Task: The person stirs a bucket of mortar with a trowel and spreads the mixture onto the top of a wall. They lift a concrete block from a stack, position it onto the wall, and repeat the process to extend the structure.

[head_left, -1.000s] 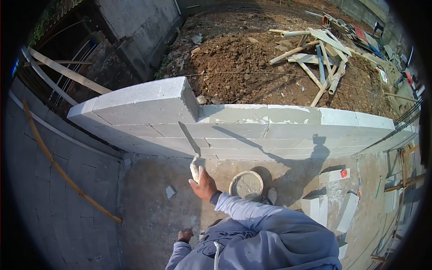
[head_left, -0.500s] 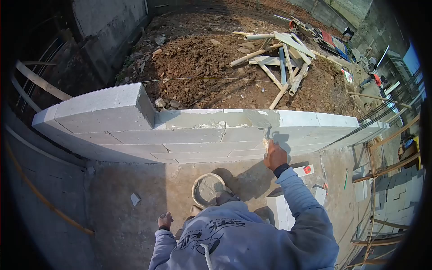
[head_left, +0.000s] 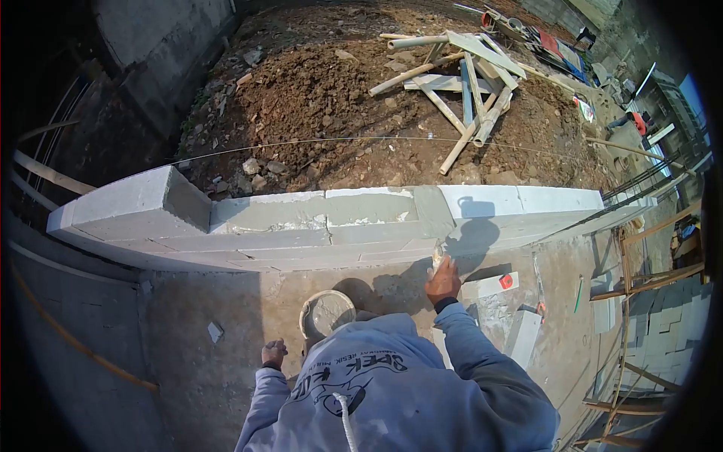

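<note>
My right hand (head_left: 443, 283) is closed around the handle of a trowel (head_left: 437, 255), in front of the low wall of white blocks (head_left: 263, 239). Grey mortar (head_left: 369, 208) coats the wall's top between a raised block (head_left: 143, 197) on the left and bare white blocks on the right. Where the trowel blade meets the mortar is hard to make out. My left hand (head_left: 274, 352) hangs low at my side, its fingers curled with nothing visible in them. Between my hands, a round bucket of mortar (head_left: 305, 319) stands on the floor near my feet.
A string line (head_left: 331, 140) runs above and behind the wall. Beyond lie brown soil and a pile of wooden poles (head_left: 482, 90). Loose white blocks (head_left: 522, 337) and a red tool (head_left: 506, 281) sit on the floor at right, with stacked blocks (head_left: 666, 324) farther off.
My right hand and the trowel have drawn slightly down and left. The mortar near the right-hand blocks looks smoother. My view has shifted a little; my left hand still hangs low.
</note>
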### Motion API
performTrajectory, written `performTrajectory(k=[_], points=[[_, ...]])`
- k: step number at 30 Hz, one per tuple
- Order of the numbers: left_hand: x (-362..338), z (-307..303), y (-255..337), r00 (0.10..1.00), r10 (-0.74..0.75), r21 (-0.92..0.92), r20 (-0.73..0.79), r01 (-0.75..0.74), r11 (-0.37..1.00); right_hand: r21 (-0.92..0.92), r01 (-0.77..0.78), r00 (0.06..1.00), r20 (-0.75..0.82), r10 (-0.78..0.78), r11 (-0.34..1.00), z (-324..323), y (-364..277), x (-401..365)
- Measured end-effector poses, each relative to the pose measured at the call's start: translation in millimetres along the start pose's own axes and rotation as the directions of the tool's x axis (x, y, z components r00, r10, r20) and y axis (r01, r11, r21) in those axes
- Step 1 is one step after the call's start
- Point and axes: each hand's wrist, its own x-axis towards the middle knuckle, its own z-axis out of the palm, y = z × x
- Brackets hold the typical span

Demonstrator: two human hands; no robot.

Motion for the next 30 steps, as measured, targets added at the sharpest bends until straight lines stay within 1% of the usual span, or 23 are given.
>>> performTrajectory(k=[2, 3, 5, 6, 7, 9, 10, 11, 13, 15, 16, 18, 19, 22, 24, 25, 26, 28, 30], points=[[-4.7, 14.2, 15.2, 1.000, -0.020, 0.058, 0.011, 0.019, 0.998, 0.057, -0.043, 0.987, -0.153, 0.051, 0.997, 22.7, 9.2, 4.5], [0.3, 19.5, 17.5, 1.000, -0.012, 0.077, 0.022, 0.011, 0.997, 0.051, -0.092, 0.985, -0.140, 0.098, 0.994, 26.6, 10.6, 8.8], [1.6, 31.4, 29.9, 0.999, 0.014, 0.101, 0.044, -0.018, 0.995, 0.043, -0.073, 0.994, -0.080, 0.077, 0.996, 34.3, 17.8, 17.4], [3.1, 37.4, 36.4, 0.996, 0.048, 0.117, 0.072, -0.056, 0.992, 0.040, -0.060, 0.997, -0.047, 0.062, 0.997, 37.8, 20.6, 20.7], [6.0, 43.2, 40.2, 0.992, 0.078, 0.131, 0.098, -0.091, 0.987, 0.025, -0.065, 0.997, 0.037, 0.064, 0.998, 29.8, 18.5, 20.3], [20.4, 48.6, 32.8, 0.983, 0.124, 0.173, 0.132, -0.146, 0.974, -0.007, -0.043, 0.996, 0.075, 0.044, 0.999, 43.5, 42.6, 9.1], [16.9, 48.4, 36.6, 0.984, 0.121, 0.193, 0.131, -0.145, 0.970, -0.021, -0.032, 0.996, 0.089, 0.033, 0.999, 51.8, 56.7, 1.4], [15.1, 54.1, 46.9, 0.983, 0.129, 0.203, 0.130, -0.154, 0.967, 0.113, -0.107, 0.990, 0.098, 0.096, 0.988, 58.9, 73.6, -15.1], [25.4, 71.1, 67.3, 0.977, 0.170, 0.187, 0.126, -0.192, 0.963, -0.081, 0.112, 0.994, 0.028, -0.110, 0.990, 41.4, 91.8, -47.1], [24.7, 75.9, 66.2, 0.975, 0.191, 0.169, 0.116, -0.209, 0.963, -0.007, 0.041, 0.980, 0.193, -0.038, 0.999, -0.6, 91.6, -53.0], [21.8, 75.9, 61.7, 0.975, 0.185, 0.202, 0.122, -0.207, 0.957, 0.024, -0.010, 0.959, 0.284, 0.003, 1.000, -19.3, 91.8, -62.4], [26.3, 81.1, 63.3, 0.970, 0.198, 0.261, 0.142, -0.229, 0.938, 0.234, 0.058, 0.978, 0.184, -0.103, 0.971, -39.2, 92.8, -63.5], [26.4, 82.9, 63.2, 0.979, 0.155, 0.270, 0.135, -0.186, 0.945, 0.334, 0.105, 0.981, 0.118, -0.151, 0.937, -48.7, 92.2, -57.8], [41.1, 80.6, 39.0, 0.981, 0.113, 0.319, 0.160, -0.160, 0.934, 0.485, 0.289, 0.948, -0.026, -0.317, 0.825, -87.8, 77.9, -13.3], [28.1, 80.8, 53.1, 0.981, 0.124, 0.337, 0.148, -0.168, 0.926, 0.558, 0.042, 0.970, 0.178, -0.169, 0.829, -119.0, 68.2, 21.2], [23.5, 83.4, 57.9, 0.982, 0.129, 0.338, 0.142, -0.170, 0.926, 0.555, 0.005, 0.954, 0.247, -0.171, 0.832, -132.7, 66.6, 39.1], [24.1, 83.5, 56.4, 0.980, 0.148, 0.272, 0.133, -0.179, 0.945, 0.547, -0.030, 0.931, 0.321, -0.176, 0.836, -142.3, 67.9, 55.7], [26.1, 78.5, 51.2, 0.978, 0.179, 0.139, 0.111, -0.193, 0.971, 0.503, -0.246, 0.834, 0.546, -0.084, 0.829, -147.9, 71.7, 83.9], [25.6, 75.1, 46.8, 0.980, 0.190, 0.085, 0.052, -0.194, 0.977, 0.412, -0.438, 0.687, 0.727, 0.001, 0.799, -163.3, 66.3, 110.5]])
